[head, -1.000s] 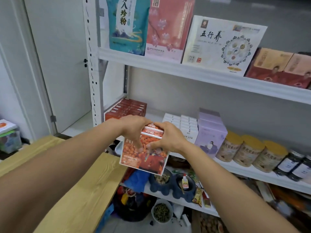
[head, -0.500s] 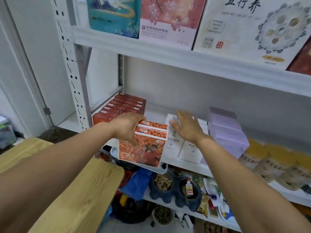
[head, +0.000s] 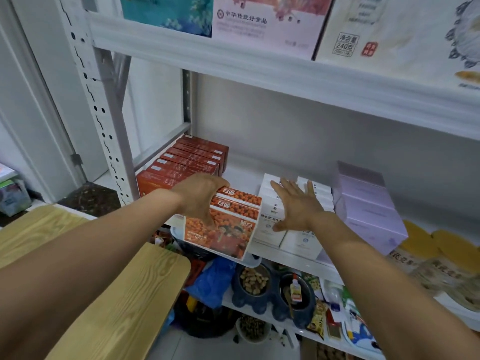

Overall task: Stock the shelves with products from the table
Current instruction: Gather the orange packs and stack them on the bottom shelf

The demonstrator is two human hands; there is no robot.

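My left hand [head: 198, 197] grips a stack of three orange boxes [head: 228, 224] printed with berries, holding them at the front edge of the middle shelf [head: 293, 259], between a row of dark red boxes [head: 187, 162] and the white boxes [head: 293, 240]. My right hand [head: 296, 206] lies flat with spread fingers on top of the white boxes, just right of the orange stack. The wooden table [head: 109, 294] fills the lower left under my left arm.
Lilac boxes [head: 368, 206] stand right of the white ones, then yellow-lidded jars [head: 436, 258]. The upper shelf [head: 259, 66] carries large flat gift boxes. The bottom shelf holds blue bowls [head: 272, 287], a blue bag and small packets. A white upright post [head: 98, 107] stands at the left.
My right hand let go of the orange boxes and moved right onto the white boxes. My left hand carried the stack forward to the shelf edge. The camera came closer.
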